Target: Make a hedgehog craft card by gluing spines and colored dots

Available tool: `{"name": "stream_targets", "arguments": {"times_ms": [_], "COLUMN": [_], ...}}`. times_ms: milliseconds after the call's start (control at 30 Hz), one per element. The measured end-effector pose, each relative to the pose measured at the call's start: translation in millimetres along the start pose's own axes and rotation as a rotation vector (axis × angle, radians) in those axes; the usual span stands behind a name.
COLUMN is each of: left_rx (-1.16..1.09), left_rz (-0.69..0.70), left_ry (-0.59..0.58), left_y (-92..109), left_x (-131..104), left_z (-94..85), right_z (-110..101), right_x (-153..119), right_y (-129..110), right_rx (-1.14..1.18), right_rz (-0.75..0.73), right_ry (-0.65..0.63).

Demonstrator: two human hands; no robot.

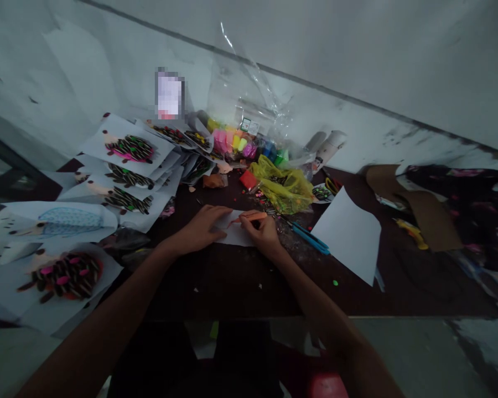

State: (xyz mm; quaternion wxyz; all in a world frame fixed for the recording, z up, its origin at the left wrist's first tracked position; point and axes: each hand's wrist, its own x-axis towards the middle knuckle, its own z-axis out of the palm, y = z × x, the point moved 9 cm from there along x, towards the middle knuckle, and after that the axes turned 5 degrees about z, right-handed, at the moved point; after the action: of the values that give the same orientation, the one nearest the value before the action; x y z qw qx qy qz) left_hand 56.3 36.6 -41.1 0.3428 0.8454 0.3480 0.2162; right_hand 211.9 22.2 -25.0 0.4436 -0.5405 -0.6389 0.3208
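Note:
A small white sheet of paper (237, 236) lies on the dark table in front of me. My left hand (201, 229) rests flat on its left side, fingers spread. In my right hand (265, 232) is an orange pen (255, 216), gripped between thumb and fingers, its tip at the sheet. What is drawn under the tip is too small to make out. Just right of my right hand lie blue-handled scissors (311, 237), and beyond them a larger blank white sheet (348, 235).
Hedgehog pictures with dark seed-like spines (130, 148) are piled at the left. A yellow plastic bag (288, 188) and a clear bag of coloured clay (249, 145) stand at the back. Farther right are a yellow cutter (413, 233), brown cardboard (434, 218) and dark flowered cloth (477, 193).

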Motion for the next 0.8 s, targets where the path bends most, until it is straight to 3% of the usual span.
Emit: {"name": "stream_targets", "arguments": {"times_ms": [100,367,600,800], "left_rx": [-0.01,0.007,0.012,0.004], "left_rz": [0.002,0.006,0.007,0.005], "left_ry": [0.002,-0.001,-0.004,0.003], "left_y": [1,0,-1,0], "left_x": [0,0,0,0], "left_z": [-0.6,-0.8,0.3,-1.0], "right_z": [3,-7,1,-11], "right_x": [1,2,1,2], "right_y": [1,5,2,6], "right_rx": [-0.016,-0.034,-0.041,-0.075], "right_rz": [0.016,0.008,0.014,0.036], "right_ry": [-0.04,0.061,-0.016,0.061]}}
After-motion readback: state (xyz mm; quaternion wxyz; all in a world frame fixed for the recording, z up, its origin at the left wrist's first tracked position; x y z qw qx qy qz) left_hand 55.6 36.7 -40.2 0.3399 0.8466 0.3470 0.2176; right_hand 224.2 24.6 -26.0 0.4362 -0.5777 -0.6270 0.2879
